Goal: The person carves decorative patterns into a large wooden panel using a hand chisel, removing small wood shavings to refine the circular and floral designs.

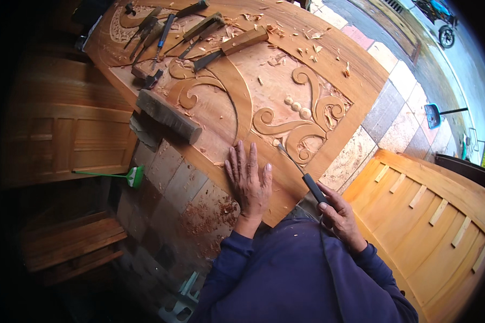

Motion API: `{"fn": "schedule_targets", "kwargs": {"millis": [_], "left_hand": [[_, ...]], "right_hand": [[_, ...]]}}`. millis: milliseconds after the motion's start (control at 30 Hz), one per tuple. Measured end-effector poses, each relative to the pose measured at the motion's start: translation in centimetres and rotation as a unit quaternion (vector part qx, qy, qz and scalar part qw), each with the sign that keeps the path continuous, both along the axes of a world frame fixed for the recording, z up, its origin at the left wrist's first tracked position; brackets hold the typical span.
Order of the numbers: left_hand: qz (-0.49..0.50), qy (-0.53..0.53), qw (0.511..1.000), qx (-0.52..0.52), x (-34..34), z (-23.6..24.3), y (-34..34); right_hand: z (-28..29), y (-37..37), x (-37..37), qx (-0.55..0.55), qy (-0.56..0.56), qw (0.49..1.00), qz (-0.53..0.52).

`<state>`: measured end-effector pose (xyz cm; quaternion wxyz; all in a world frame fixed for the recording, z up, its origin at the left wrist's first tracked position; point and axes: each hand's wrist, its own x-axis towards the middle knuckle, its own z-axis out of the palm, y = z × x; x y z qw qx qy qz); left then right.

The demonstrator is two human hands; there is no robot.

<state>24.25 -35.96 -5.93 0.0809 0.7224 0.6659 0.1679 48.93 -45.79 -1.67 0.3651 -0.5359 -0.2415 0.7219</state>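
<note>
A large wooden panel (pixel 373 96) lies in front of me, carved with raised scrolls (pixel 241 102) and a few round beads (pixel 296 107). On its near edge my left hand (pixel 250 180) rests flat, fingers stretched out. My right hand (pixel 340 218) is closed round the dark handle of a carving chisel (pixel 311 186). The thin metal blade points up and left, and its tip is at the panel beside the lower scroll. Left of my left hand lies a thick wooden block (pixel 168 116), probably a mallet, near the panel's edge.
Several carving tools (pixel 164 33) lie among wood shavings (pixel 317 49) on the panel's far left. A broad chisel (pixel 233 47) lies nearby. Another wooden panel (pixel 415 237) leans at right. A green broom (pixel 134 176), wooden steps (pixel 75 245) and a blue dustpan (pixel 432 116) stand around.
</note>
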Motion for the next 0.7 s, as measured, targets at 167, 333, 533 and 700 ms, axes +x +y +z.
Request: {"fn": "schedule_targets", "kwargs": {"millis": [167, 333, 533, 700], "left_hand": [[-0.08, -0.117, 0.99, -0.013, -1.6, 0.3, -0.6], [-0.249, -0.232, 0.939, 0.048, -0.7, 1.0, 0.9], [-0.328, -0.296, 0.893, 0.089, 3.9, 0.9, 4.0], [-0.288, -0.28, 0.912, 0.08, 5.6, 0.4, 4.8]], "right_hand": [[0.8, -1.2, -3.7, -0.044, -0.015, 0.998, -0.041], [0.3, -0.8, -5.1, 0.009, -0.109, 0.993, -0.052], [0.7, 2.0, -3.1, 0.082, -0.183, 0.98, 0.008], [4.3, 6.5, -0.2, 0.054, -0.2, 0.971, 0.122]]}}
